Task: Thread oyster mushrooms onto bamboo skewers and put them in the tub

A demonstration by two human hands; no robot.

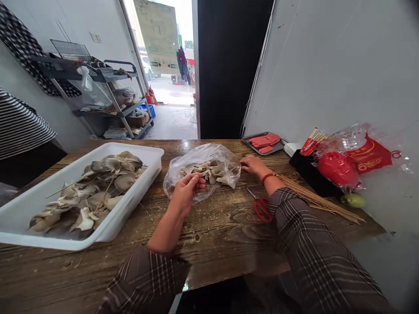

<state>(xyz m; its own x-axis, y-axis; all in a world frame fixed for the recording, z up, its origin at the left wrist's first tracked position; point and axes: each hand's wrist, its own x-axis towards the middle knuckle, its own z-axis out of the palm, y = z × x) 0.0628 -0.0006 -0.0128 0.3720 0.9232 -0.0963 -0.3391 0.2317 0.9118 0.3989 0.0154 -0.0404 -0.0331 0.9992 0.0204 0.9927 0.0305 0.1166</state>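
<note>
A clear plastic bag (209,152) holds torn oyster mushrooms (212,171) and lies open on the wooden table. In front of its mouth, my left hand (187,188) is closed, thumb against the curled fingers; whatever it pinches is hidden. My right hand (255,167), with a red bead bracelet, reaches palm down to the bag's right, its fingers slightly apart at the table. Bamboo skewers (314,197) run from beneath that wrist toward the right. Red-handled scissors (262,209) lie between my forearms. At left, a white tub (129,208) contains more oyster mushrooms (98,187), with several skewers among them.
A dark tray (252,138) of pink-red pieces stands by the wall. Right of it are a black box (314,176), red packages (340,168) and a green fruit (355,199). A grey shelf cart (114,102) stands beyond the table near the doorway. Someone's striped clothing (22,126) shows at left.
</note>
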